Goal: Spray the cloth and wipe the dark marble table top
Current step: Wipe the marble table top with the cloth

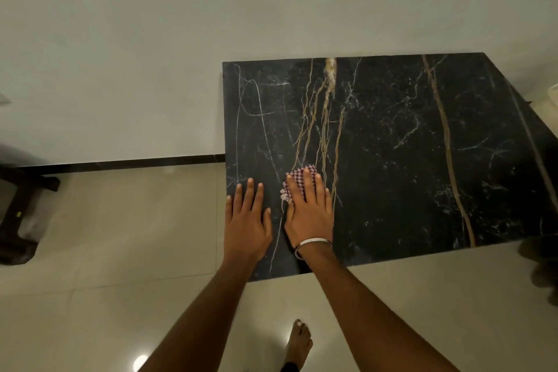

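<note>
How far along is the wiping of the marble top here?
Done: no spray bottle shows, so spraying cannot be judged. In hand: the right hand presses the checked cloth flat near the table top front-left corner; the left hand rests flat beside it. Left: seemingly the wide stretch to the right.

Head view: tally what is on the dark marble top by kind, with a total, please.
Hands: 2, left hand flat on the table top, right hand pressing on the cloth
Cloths: 1, checked cloth
Bangles: 1, silver bangle on the right wrist
Spray bottles: 0 in view
Total: 4
</note>
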Tool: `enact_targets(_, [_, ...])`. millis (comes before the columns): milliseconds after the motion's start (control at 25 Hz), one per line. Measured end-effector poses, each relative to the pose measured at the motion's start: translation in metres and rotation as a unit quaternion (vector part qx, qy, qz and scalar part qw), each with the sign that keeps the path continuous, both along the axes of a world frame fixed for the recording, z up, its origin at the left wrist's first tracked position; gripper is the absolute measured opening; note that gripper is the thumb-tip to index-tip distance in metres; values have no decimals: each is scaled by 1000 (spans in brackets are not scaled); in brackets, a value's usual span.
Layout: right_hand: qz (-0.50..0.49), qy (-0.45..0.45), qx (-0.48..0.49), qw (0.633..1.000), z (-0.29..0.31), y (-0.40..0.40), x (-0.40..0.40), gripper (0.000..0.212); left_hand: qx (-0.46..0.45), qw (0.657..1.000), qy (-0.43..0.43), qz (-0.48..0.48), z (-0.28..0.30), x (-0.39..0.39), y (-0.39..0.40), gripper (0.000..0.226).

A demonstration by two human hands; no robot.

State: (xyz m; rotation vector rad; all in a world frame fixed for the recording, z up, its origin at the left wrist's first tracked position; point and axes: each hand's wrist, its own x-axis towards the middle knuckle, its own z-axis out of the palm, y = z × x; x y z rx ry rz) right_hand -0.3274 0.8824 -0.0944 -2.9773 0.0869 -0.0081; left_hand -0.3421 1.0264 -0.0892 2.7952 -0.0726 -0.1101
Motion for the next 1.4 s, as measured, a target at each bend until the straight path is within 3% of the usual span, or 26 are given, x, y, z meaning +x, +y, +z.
enact_targets(160, [-60,-5,24,998,6,1,22,64,-2,1000,-1,6,1,19,-1,59])
enact_targets(360, [33,0,24,999,3,4,41,60,2,1000,3,9,3,42,-5,60])
enact_targets(560, [-39,4,42,998,11,-7,73,62,-4,1000,7,22,4,56,-10,60])
enact_targets(760, [57,11,36,998,7,6,76,59,-4,999,9,31,5,76,-19,61])
enact_targets(960, [-34,7,45,998,9,-6,105,62,-4,1000,4,24,3,94,-19,61])
enact_targets(1200, [38,5,38,999,8,13,127,58,3,1000,5,10,2,131,-10,60])
enact_targets(1400, [-52,6,52,997,11,7,164,61,-1,1000,8,-3,4,161,-6,60])
